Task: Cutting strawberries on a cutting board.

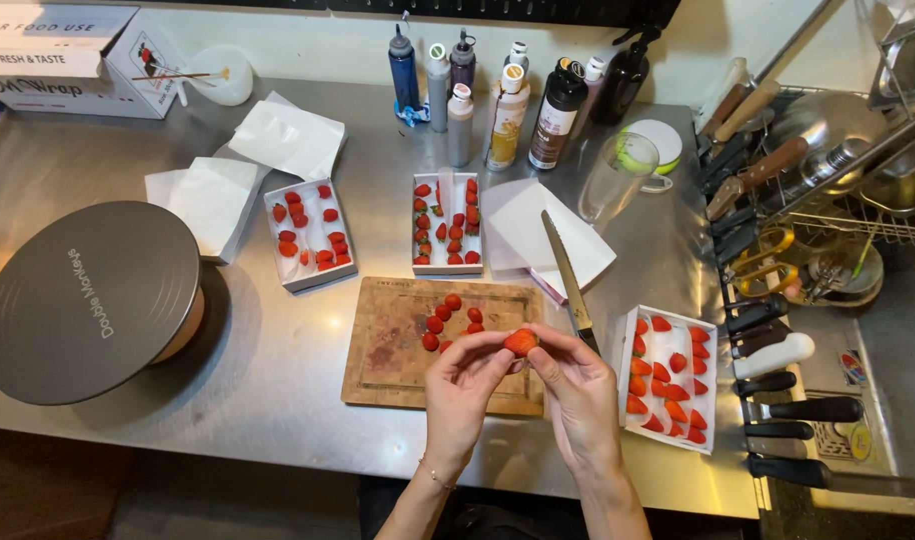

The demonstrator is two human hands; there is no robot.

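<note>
The left hand (pixel 464 385) and right hand (pixel 580 392) meet above the wooden cutting board (pixel 397 345) on the bench (pixel 277 380). Both grips pinch one strawberry (pixel 521 341) between fingertips, its long axis lying roughly left to right. The right hand also holds a serrated knife (pixel 567 280), blade pointing away.

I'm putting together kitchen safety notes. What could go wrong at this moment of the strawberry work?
The right hand holds a serrated knife while both hands pinch one strawberry; the blade could nick the left hand. The box of strawberries sits close to the counter's front edge and might get knocked off.
</note>
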